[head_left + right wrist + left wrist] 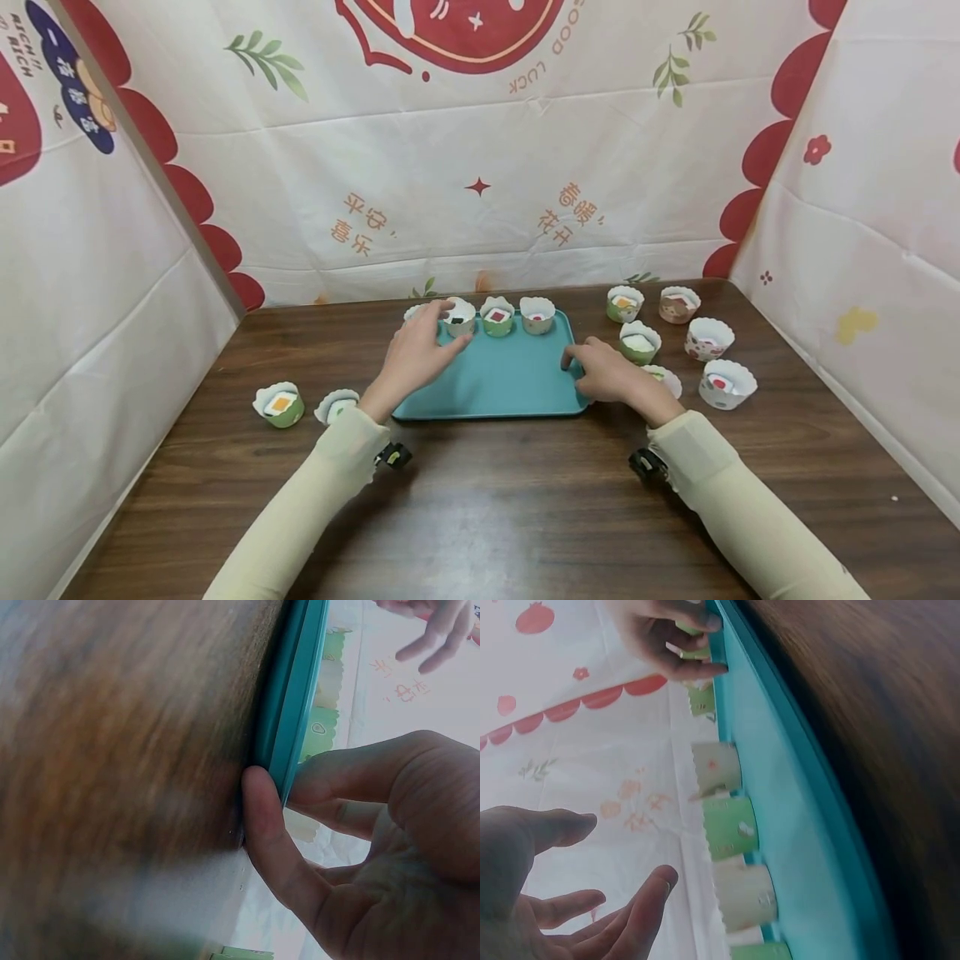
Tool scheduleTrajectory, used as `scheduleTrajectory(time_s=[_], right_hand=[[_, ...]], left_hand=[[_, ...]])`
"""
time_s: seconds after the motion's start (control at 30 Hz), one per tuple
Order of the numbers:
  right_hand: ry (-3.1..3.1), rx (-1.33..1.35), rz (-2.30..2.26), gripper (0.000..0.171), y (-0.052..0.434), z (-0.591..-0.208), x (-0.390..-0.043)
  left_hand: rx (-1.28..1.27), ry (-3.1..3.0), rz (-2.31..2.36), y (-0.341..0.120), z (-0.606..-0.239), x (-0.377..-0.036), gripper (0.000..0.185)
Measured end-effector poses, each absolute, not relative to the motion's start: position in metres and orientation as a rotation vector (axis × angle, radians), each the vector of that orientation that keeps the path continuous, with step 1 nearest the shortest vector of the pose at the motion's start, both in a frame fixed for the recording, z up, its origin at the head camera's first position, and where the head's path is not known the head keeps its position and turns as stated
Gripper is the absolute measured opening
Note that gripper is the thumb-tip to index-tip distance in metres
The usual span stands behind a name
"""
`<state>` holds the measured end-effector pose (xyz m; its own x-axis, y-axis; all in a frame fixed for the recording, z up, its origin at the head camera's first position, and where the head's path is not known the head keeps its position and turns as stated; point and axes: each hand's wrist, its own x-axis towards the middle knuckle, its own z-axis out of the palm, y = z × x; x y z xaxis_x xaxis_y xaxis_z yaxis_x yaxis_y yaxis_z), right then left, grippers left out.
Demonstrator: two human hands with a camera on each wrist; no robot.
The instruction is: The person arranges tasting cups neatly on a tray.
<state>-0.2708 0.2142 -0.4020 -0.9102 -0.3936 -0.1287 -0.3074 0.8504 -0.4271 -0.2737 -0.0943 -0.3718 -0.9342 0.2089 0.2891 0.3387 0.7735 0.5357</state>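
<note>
Centrally on the brown surface (480, 500), a teal tray (498, 379) is seen, with a row of paper cups (497, 317) lined along its far edge. The tray's right rim is pinched by the right hand (611, 377), the thumb pressed under the edge and the fingers curled over it, as shown by the right wrist view. The left hand (415, 354) is held open over the tray's far left corner, fingers spread and relaxed just beside the white cup (459, 316), nothing being gripped. More cups are scattered right of the tray, and two are set near the left sleeve (330, 475).
</note>
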Motion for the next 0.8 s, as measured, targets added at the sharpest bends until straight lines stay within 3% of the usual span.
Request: scheduleTrajectory(time_s=[0.8], right_hand=[[2.822, -0.539, -0.587, 0.037, 0.214, -0.402, -0.271]], left_hand=[[-0.346, -2.640, -0.899, -0.171, -0.371, -0.262, 0.050]])
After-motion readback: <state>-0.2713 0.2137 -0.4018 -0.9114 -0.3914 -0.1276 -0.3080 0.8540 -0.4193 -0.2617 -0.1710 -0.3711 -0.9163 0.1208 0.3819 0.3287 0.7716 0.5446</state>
